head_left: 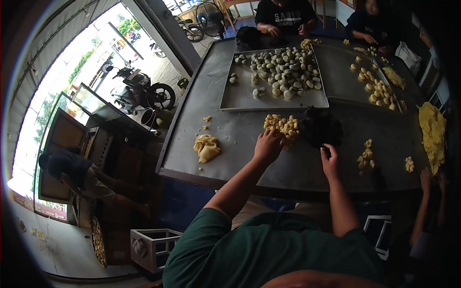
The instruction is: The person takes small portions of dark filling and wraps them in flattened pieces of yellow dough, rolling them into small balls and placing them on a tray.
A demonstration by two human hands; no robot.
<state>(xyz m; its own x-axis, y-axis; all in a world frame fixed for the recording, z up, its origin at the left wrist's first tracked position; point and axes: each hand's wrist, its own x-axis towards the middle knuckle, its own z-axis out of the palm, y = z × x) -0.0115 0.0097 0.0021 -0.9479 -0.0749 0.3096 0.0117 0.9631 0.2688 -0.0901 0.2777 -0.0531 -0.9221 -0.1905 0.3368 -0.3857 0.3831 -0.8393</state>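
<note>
My left hand [270, 145] reaches into a heap of small pale yellow dough balls [287, 126], its fingers curled down and closed round a ball at the near edge. Right of the heap sits a large black, soft-looking mass [322, 127]; its surface is too dark to make out. At its near edge my right hand [330, 157] has thumb and fingers pinched together on a small dark piece. A smooth lump of yellow dough [207, 148] lies to the left, with small scraps around it.
A metal tray [273, 108] of greyish-green and pale balls stands on the metal table [201, 96]. Right lie small dough clusters [366, 154], a tray with yellow balls [382, 93] and a big yellow dough slab [432, 129]. Other people work at the far and right edges; another bends at the left.
</note>
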